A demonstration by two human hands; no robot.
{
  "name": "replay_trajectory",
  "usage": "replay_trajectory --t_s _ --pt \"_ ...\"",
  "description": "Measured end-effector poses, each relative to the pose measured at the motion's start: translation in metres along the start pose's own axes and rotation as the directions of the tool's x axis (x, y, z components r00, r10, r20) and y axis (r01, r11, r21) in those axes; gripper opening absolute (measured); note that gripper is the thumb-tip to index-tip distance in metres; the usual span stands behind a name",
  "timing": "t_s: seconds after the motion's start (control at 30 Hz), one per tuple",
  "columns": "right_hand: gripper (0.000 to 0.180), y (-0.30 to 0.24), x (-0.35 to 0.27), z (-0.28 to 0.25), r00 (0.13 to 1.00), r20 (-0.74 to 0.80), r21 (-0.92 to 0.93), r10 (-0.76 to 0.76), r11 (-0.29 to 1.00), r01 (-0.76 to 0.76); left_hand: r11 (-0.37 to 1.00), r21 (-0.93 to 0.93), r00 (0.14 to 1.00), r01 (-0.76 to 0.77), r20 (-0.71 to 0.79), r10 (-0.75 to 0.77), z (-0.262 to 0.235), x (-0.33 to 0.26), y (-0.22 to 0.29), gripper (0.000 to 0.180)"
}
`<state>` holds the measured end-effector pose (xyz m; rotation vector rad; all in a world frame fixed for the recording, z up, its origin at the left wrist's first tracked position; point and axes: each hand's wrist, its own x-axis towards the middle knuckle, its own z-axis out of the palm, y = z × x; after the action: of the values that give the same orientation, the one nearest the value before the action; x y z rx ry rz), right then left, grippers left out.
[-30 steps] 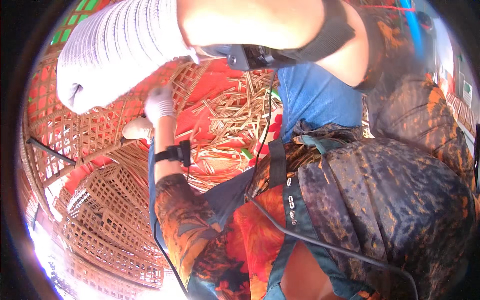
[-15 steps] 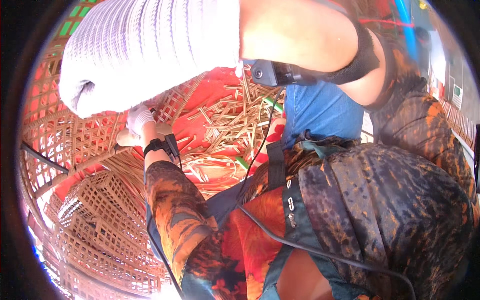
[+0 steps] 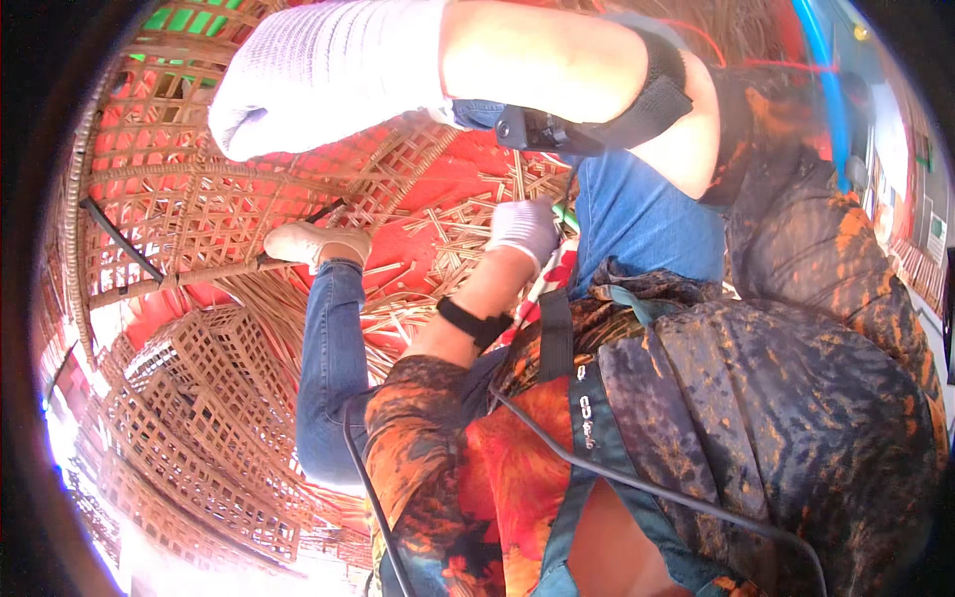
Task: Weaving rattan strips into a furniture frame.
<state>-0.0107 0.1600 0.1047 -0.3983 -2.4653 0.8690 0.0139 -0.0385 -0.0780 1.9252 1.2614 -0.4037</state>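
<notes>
My right hand (image 3: pixel 313 85), in a white knit glove, is raised across the top of the view, close to the camera. Its fingers are curled closed; what they hold, if anything, is hidden. Behind and beneath it stands a large openwork woven basket (image 3: pixel 214 189) of brown strips. My left hand (image 3: pixel 524 229), also gloved, reaches down over a scatter of short split-bamboo pieces (image 3: pixel 448 224) beside my blue-jeaned knee. Next to its fingertips lies a narrow green piece (image 3: pixel 567 217). The fingers point away and are mostly hidden, so their grip cannot be made out.
More woven basketwork (image 3: pixel 199 398) fills the lower left. Long loose strips (image 3: pixel 264 303) lie beside my beige shoe (image 3: pixel 298 242), on a red ground sheet (image 3: pixel 403 244). A black cable (image 3: pixel 637 488) crosses my patterned clothing. A blue pole (image 3: pixel 821 90) rises at the upper right.
My left hand has moved from the basket's edge rightward to the bamboo pieces by my knee, uncovering my shoe and leg. My right fist has shifted rightward and slightly up in the view.
</notes>
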Motion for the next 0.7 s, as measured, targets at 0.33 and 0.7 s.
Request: replay_trajectory --t_s 0.33,0.7 --pt "0.017 -0.027 -0.018 -0.01 0.993 -0.067 0.029 0.092 0.995 -0.091 0.9 -0.17 0.847 0.401 -0.304 -0.435 -0.043 0.012 -0.154 0.033" --pt "0.017 -0.028 -0.009 -0.013 0.994 -0.042 0.106 0.104 0.989 -0.099 0.052 -0.898 0.11 -0.436 -0.111 -0.988 -0.034 0.014 -0.36 0.025"
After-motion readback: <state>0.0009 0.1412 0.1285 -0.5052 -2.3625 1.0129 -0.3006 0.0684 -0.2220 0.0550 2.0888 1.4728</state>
